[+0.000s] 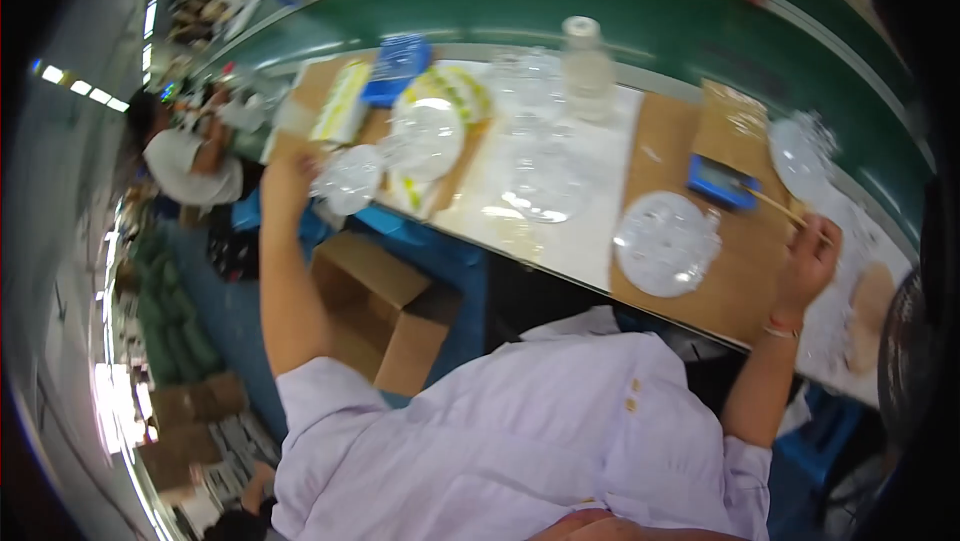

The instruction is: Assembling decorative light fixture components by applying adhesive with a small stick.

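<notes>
Stretched out to the left, my left hand [306, 167] is closed at the edge of a clear plastic disc-shaped piece [350, 181]; motion blurs the fingers. On the right, my right hand [812, 249] grips a thin wooden stick [778, 205], its far end at a small blue tray [722, 183]. A brown sheet or packet [733, 121] stands against that tray's far side. Nearer me, a clear round plastic piece [666, 244] lies flat on brown cardboard [645, 156]. Another clear piece [800, 154] rests right of the tray.
Clear plastic pieces [540, 176] sit mid-table before a capped bottle [586, 71]. At the left are a round clear piece [428, 136], a blue packet [397, 69] and a green-and-white pack [340, 103]. An open carton [385, 306] stands below; a person [195, 161] sits beyond.
</notes>
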The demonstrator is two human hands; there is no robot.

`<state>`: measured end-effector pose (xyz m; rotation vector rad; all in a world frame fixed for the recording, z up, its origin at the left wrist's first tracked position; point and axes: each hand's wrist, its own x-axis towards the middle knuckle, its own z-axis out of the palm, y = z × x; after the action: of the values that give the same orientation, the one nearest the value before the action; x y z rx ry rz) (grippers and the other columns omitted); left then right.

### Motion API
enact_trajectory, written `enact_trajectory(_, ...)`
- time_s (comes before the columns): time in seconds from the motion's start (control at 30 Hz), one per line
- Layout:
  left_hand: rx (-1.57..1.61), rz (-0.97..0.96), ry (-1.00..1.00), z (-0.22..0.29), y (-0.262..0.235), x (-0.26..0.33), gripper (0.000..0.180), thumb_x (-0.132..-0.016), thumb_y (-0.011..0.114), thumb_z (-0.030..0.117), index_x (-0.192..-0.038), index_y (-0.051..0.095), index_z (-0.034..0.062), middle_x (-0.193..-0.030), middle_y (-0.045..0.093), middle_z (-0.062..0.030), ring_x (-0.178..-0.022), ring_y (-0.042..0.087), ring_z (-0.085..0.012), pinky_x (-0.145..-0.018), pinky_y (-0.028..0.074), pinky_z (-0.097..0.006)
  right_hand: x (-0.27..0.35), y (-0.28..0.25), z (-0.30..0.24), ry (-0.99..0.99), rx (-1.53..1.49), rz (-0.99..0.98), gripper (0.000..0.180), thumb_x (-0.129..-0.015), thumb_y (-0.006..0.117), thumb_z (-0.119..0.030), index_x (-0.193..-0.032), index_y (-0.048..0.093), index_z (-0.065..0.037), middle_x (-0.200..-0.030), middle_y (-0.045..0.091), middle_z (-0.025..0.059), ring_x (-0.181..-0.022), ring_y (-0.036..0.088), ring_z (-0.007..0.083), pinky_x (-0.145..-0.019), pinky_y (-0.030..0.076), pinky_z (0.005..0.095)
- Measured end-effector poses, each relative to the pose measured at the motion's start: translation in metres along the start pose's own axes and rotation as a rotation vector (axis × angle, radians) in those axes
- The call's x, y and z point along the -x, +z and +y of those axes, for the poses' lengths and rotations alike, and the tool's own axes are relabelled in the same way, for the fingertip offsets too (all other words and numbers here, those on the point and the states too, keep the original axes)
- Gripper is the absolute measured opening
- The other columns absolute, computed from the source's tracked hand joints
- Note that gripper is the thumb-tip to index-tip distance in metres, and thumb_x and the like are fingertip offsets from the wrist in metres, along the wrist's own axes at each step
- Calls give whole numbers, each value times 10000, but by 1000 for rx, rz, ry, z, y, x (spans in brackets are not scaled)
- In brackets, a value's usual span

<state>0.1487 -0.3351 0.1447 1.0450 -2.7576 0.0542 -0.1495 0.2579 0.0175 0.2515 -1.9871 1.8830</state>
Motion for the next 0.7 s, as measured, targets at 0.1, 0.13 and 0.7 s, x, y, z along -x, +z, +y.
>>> enact_trajectory(0.1,-42,-59,-24,22,-3,6,223,-713,743,120,-915,678,50,-860,703,-136,-853,680,-307,-738,525,-401,-1,0,-1,0,0,-54,148,-996,539,-188,-947,562,-50,-706,520,-10,-587,417,32,-516,332,178)
enact_trajectory(0.13,-48,-55,-41,25,-4,9,218,-717,738,121,-916,681,52,-858,703,-138,-851,679,-312,-737,524,-405,-2,1,-1,8,-11,-76,159,-999,533,-192,-958,562,-41,-710,523,-6,-588,417,34,-522,334,178)
enact_trajectory(0.7,4,423,172,71,23,34,311,-803,678,61,-1102,607,11,-1060,621,-160,-986,597,-357,-865,470,-406,4,13,-26,-58,45,-75,144,-993,530,-166,-923,538,-40,-753,591,27,-588,483,42,-518,394,184)
